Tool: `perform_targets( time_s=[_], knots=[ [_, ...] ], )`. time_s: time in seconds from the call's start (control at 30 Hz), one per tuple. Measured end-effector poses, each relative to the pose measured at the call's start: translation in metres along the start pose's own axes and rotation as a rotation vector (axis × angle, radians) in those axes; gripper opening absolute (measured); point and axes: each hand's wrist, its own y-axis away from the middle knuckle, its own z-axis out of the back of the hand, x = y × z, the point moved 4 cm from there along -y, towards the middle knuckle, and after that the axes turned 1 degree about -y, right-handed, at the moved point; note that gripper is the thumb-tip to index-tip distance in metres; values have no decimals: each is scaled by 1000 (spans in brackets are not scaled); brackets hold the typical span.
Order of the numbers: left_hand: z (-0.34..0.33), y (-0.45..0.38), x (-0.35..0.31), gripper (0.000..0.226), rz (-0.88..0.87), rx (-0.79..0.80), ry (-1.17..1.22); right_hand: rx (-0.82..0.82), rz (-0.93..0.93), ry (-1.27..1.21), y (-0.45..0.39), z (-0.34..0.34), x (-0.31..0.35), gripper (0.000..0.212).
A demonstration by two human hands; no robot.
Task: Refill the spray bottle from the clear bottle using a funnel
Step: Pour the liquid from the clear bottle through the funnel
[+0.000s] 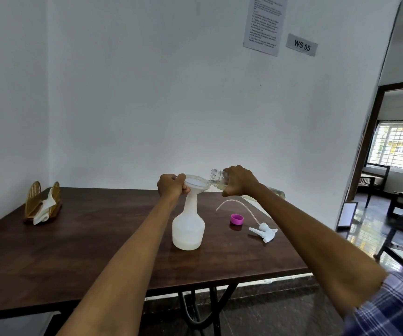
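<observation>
Left hand (172,187) grips funnel (196,184) rim at 9 o'clock; right hand (240,181) holds tilted clear bottle (217,178), likely light and slippery, at midbody.

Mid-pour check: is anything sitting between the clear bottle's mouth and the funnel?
Nothing visible. The clear bottle, tilted in the right hand, has its open mouth right at the funnel rim; the left hand grips the far side, clear of it.

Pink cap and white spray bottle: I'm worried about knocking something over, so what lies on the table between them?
In the head view, only bare dark table lies between the pink cap and the spray bottle.
</observation>
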Motion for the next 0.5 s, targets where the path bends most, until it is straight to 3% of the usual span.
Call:
perform_targets(
  time_s=[0.17, 0.5],
  knots=[
    [0, 2, -1, 30, -4, 3, -1, -1, -12, 14, -1, 0, -1, 35],
    [1, 2, -2, 36, -6, 0, 7, 14, -16, 29, -2, 0, 0, 48]
  ],
)
